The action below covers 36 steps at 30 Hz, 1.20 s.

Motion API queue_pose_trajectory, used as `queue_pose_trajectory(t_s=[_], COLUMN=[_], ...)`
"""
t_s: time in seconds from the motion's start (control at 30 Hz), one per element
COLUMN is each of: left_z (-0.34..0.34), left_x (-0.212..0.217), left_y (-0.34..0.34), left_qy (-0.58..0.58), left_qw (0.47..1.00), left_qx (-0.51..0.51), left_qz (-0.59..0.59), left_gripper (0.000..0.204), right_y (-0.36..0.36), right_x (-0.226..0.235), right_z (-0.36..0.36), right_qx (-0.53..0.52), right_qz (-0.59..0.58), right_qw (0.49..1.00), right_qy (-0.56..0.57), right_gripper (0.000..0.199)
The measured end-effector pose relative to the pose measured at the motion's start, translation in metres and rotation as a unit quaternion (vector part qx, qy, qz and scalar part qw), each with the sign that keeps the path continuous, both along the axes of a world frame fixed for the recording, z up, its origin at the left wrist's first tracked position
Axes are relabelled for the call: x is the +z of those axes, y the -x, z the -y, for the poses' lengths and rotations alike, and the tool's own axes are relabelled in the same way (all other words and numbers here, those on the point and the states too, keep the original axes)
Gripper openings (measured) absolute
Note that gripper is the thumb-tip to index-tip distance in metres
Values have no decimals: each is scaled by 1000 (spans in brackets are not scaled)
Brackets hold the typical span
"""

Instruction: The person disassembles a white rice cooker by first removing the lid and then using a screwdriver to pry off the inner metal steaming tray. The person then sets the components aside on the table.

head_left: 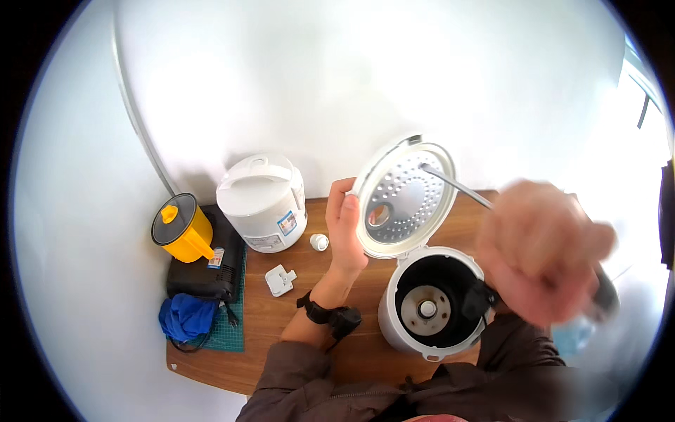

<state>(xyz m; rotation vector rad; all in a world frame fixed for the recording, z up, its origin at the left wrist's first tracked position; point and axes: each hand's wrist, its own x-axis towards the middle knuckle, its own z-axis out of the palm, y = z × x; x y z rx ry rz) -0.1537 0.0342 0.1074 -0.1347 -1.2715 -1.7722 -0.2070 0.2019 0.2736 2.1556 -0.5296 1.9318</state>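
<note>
A white rice cooker (390,330) stands with its lid (411,190) raised. Its inner pot is out, so the dark cavity and the round heating plate (425,318) at the bottom show. My left hand (345,232) grips the lid's left rim, thumb on the inner side. My right hand (538,253), blurred by motion, is closed round a screwdriver (460,186); its metal shaft points left and its tip meets the dimpled metal plate inside the lid. A blurred handle end sticks out below that hand.
Left of my left hand stand a second white rice cooker (261,204), a small white cap (319,242) and a flat white part (280,280). Farther left, a yellow jug (188,228) tops a black box (200,278), near a blue cloth (184,318) and green mat (228,334).
</note>
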Motion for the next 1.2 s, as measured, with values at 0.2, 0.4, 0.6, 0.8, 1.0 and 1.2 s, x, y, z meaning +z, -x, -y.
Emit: queue_pose_trajectory(t_s=[0.2,0.4,0.6,0.8,1.0,1.2], left_z=[6,15,38,15,-4,-25], left_x=[-1,9,21,97,132,139], left_y=[-13,-27,-35,-22,-18,-16], left_qy=[37,128,149,216,348,390], left_qw=[999,987,981,951,888,861], left_qx=[-11,8,4,19,24,56], left_qz=[-28,98,124,221,300,322], left_gripper=[43,55,55,68,62,47], right_y=[11,48,68,96,106,113], right_x=[2,-46,-50,-57,-59,-73], right_z=[-17,-22,-21,-21,-32,-52], right_qx=[6,10,16,48,92,55], right_qz=[219,399,368,415,420,327], right_qw=[976,916,929,907,902,940], right_qy=[7,39,40,48,43,77], right_gripper=[36,26,27,29,32,35])
